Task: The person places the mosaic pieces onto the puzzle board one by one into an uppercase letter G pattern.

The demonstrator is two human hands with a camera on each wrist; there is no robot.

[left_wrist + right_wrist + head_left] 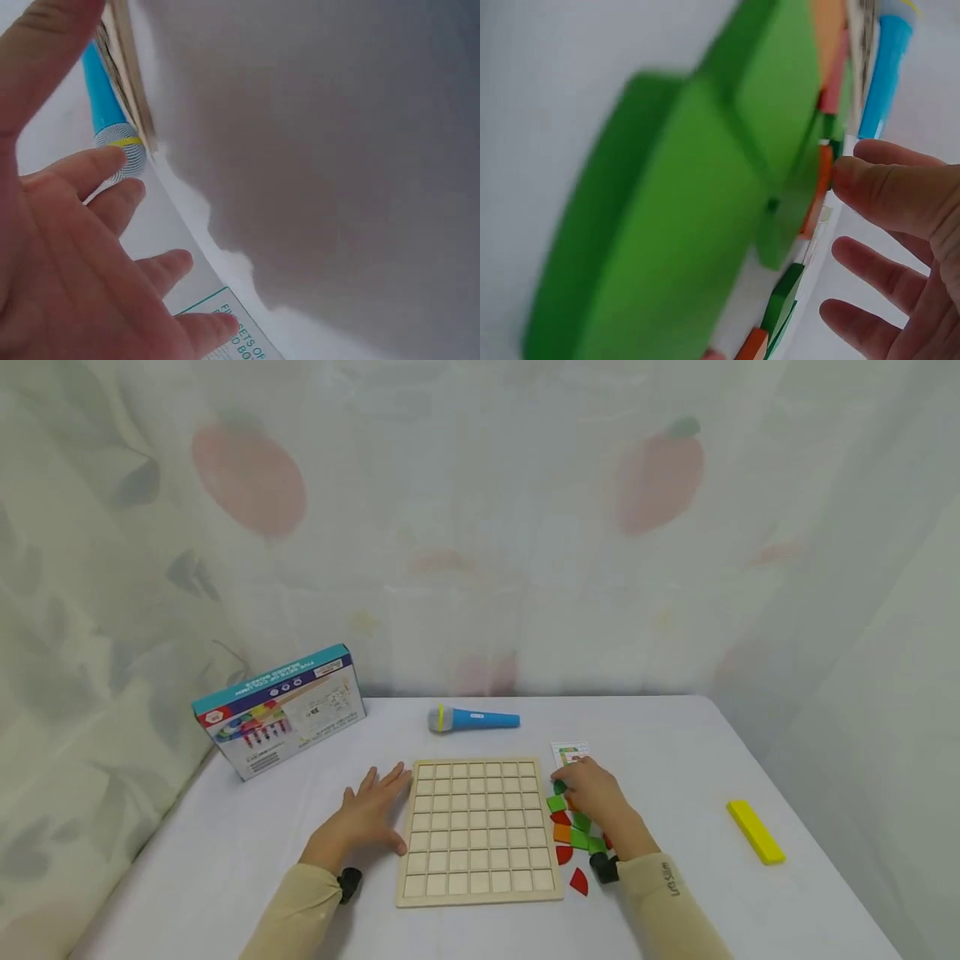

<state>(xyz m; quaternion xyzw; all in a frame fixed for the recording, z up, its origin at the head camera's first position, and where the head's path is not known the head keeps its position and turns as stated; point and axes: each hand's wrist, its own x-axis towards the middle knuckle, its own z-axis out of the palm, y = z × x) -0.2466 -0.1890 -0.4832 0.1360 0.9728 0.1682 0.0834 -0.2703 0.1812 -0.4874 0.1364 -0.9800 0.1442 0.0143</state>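
Observation:
A wooden board (480, 832) with a grid of square recesses lies on the table. My left hand (363, 822) is spread at its left side, thumb and index fingertip right at the frame; the palm and fingers (154, 270) show in the left wrist view. To the board's right my right hand (596, 792) reaches over loose coloured pieces. Its thumb (862, 184) and index finger come close together beside a dark green piece (559, 787), while the other fingers stay extended. Green square pieces (579, 838), orange squares (562, 833) and red quarter-round pieces (579, 882) lie around there.
A patterned card (570, 749) lies beyond my right hand. Behind the board is a blue toy microphone (480, 719). A printed box (285, 714) stands at the back left, and a yellow block (756, 832) lies at the far right. A curtain (480, 527) hangs behind the table.

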